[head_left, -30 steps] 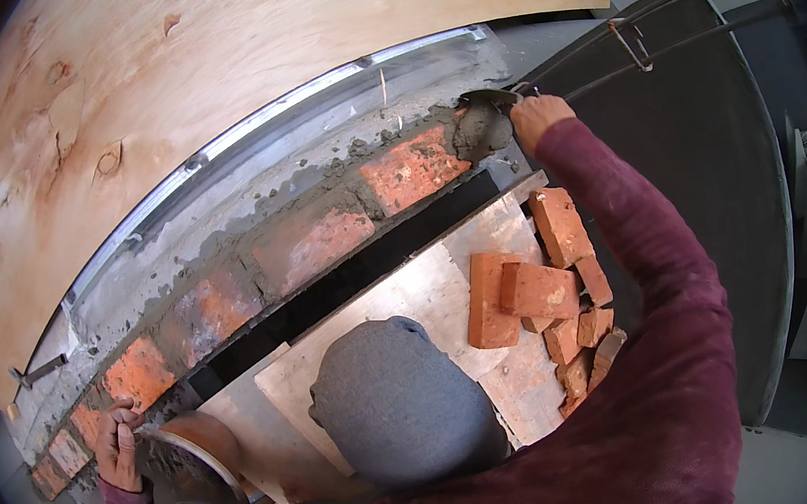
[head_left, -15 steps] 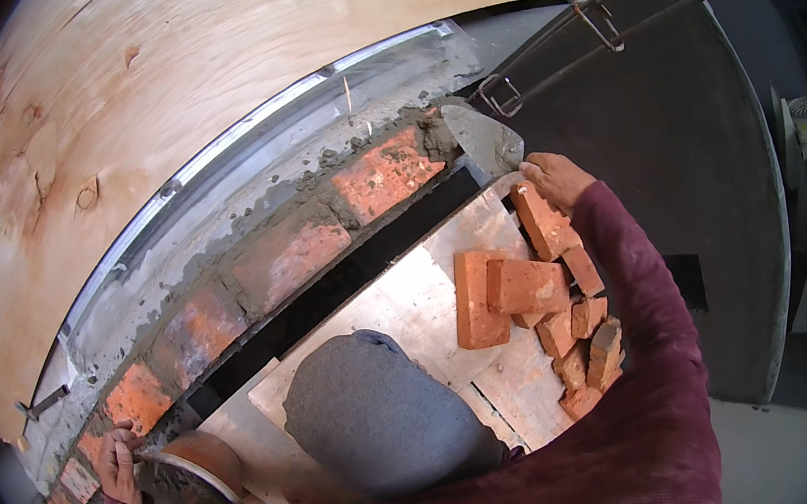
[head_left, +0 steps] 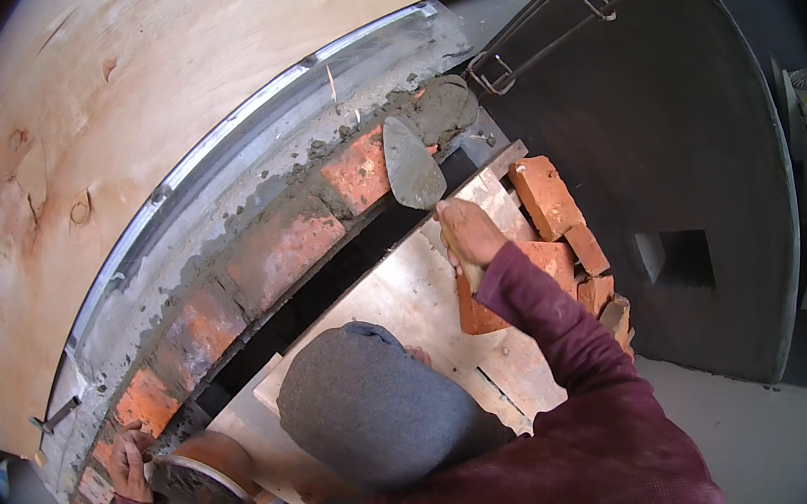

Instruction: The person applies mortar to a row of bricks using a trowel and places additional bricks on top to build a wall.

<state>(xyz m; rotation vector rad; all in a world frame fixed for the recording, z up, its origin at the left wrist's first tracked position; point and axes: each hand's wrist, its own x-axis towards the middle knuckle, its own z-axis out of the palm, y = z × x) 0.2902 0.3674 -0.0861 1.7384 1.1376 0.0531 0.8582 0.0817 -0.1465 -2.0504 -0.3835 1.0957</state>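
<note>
My right hand [head_left: 472, 234] grips the handle of a trowel [head_left: 412, 164], its grey blade lying over the far end of a row of red bricks [head_left: 284, 253]. Just beyond the blade, a mound of wet mortar [head_left: 447, 108] covers the end of the row. At the lower left, my left hand [head_left: 132, 463] has its fingers curled beside the near bricks and a round bucket [head_left: 215, 461]; what it holds, if anything, is hidden. Several loose bricks [head_left: 543, 197] are piled on the boards, partly behind my right forearm.
A wooden board [head_left: 69, 100] rises along the left, with a metal strip [head_left: 236, 136] at its foot. Wire reinforcement [head_left: 524, 50] stands beyond the row. A dark panel with a square hole [head_left: 680, 256] is at the right. My knee [head_left: 375, 400] is above the planks [head_left: 358, 297].
My right hand has swung the trowel left and nearer, from beside the row's far end to over the bricks. Mortar now lies mounded on that end. My left hand has barely moved.
</note>
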